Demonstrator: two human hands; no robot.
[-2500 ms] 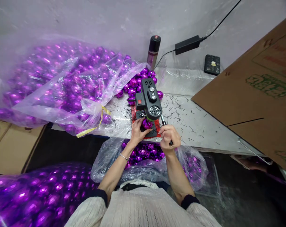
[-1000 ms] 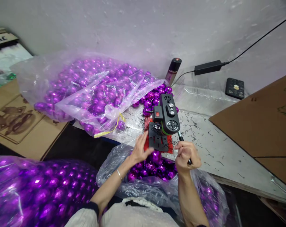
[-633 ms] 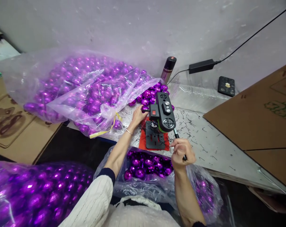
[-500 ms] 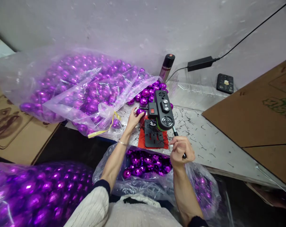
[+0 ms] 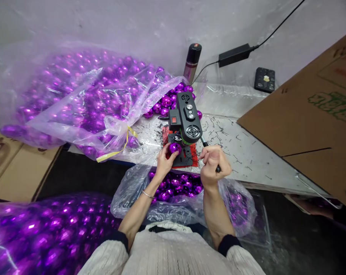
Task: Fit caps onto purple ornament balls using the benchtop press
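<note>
Between the thumb and fingers of my left hand (image 5: 164,160) is a shiny purple mirror ball (image 5: 175,149). It is held over the slotted base plate (image 5: 185,157) of a small black bench machine (image 5: 188,117), just in front of the machine's head. My right hand (image 5: 215,166) is wrapped round the black grip of the machine's lever (image 5: 204,142), on its right side. A red sheet (image 5: 194,154) lies under the base. More purple balls (image 5: 166,101) are heaped behind the machine, spilling from a clear bag (image 5: 118,128).
An open plastic-lined container of purple balls (image 5: 175,187) is below the table edge. Another full bag (image 5: 47,233) stands at lower left. Small dark wire bits litter the table (image 5: 227,141). A spray can (image 5: 192,63), power adapter (image 5: 235,55), phone (image 5: 264,80) and cardboard box (image 5: 304,114) surround it.
My left hand has brought the purple ball from beside the machine to over its base plate. My right hand stays on the lever. The whole view has shifted slightly.
</note>
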